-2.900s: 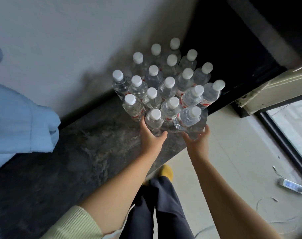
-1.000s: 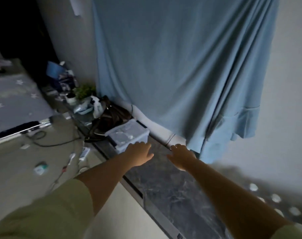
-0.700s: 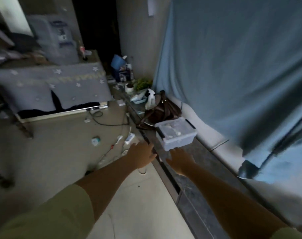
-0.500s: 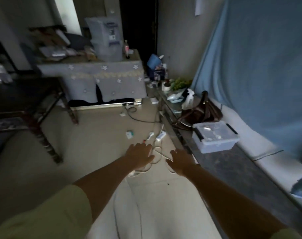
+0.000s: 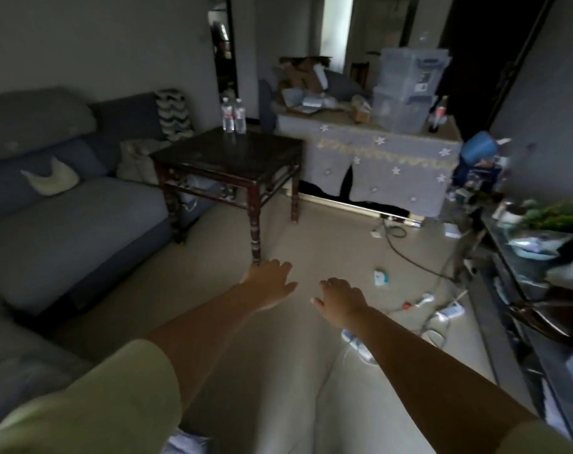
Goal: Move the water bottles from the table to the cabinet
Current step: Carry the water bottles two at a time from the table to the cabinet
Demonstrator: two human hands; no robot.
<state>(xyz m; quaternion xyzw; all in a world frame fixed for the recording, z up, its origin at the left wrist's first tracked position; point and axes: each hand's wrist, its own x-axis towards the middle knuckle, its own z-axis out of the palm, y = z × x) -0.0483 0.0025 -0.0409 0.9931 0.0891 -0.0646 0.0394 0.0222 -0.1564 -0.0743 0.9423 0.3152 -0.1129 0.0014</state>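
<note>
Both hands empty, fingers loosely spread: left hand (image 5: 269, 284) and right hand (image 5: 341, 300) held out over the floor. Two upright water bottles (image 5: 233, 115) at the dark bench's (image 5: 213, 155) far edge, well ahead and leftward, nearer the left hand.

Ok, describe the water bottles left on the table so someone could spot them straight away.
Beside the grey sofa stands a dark wooden table. At its far edge two clear water bottles stand upright, side by side, the only things on top.

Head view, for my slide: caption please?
Empty hands, left and right, reach toward two water bottles on a dark wooden table.
</note>
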